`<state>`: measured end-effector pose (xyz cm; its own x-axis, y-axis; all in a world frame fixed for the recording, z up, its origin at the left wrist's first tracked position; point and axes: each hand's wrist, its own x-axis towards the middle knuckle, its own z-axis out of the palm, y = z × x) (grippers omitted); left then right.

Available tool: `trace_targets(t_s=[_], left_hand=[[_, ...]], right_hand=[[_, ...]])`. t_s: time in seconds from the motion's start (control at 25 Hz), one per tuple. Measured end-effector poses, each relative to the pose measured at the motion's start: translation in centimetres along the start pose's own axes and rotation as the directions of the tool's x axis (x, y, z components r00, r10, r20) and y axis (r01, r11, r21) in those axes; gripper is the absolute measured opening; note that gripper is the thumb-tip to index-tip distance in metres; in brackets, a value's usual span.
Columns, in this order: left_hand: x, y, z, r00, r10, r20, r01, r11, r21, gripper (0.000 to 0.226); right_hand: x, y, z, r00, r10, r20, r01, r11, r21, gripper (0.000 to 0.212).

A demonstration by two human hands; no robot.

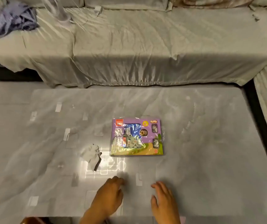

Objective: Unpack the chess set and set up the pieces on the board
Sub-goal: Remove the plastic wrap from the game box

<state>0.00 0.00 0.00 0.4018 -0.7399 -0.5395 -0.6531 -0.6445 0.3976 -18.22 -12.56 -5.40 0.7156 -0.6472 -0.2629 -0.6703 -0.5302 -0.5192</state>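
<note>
- Chess set (137,136): lying flat at centre frame on the worktop (210,143), wrapped in clear film that is catching glare. Nothing is touching it.
- Judgement: it is sitting face up in the middle of the surface, probably so the wrapping can be reached from the near edge and there is room around it for a board.
- Orientation: the box is looking roughly rectangular, with its long axis running left–right across the frame. Printed side is facing up; large characters are sitting at its left side, small round pictures at its right. The near edge is lying about parallel to the worktop's front edge, skewed only slightly.
- Left hand (108,196): resting palm down at lower centre, fingers loosely bent, holding nothing. It is lying well short of the box.
- Right hand (163,199): lying flat at lower right of centre, fingers extended, empty. Also apart from the box.
- Judgement: both hands are waiting at the near edge, one to each side of the box's line, as if readying for a two-handed reach; unpacking is not yet begun, since the film is looking unbroken.
- Crumpled paper (91,155): sitting left of the box's near corner, close by but not touching.
- Sofa (145,54): filling the upper frame under a pale cover, with a blue cloth (14,20) bunched at upper left.
</note>
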Motion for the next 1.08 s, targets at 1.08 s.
trace_targets(t_s=[1.08], left_hand=[[10.0,-8.1,16.3,0.825,0.308,-0.474,-0.147,0.926,0.347,0.057]], right_hand=[[3.7,6.4,12.7,0.962,-0.254,-0.104,0.203,0.913,-0.353,0.064]])
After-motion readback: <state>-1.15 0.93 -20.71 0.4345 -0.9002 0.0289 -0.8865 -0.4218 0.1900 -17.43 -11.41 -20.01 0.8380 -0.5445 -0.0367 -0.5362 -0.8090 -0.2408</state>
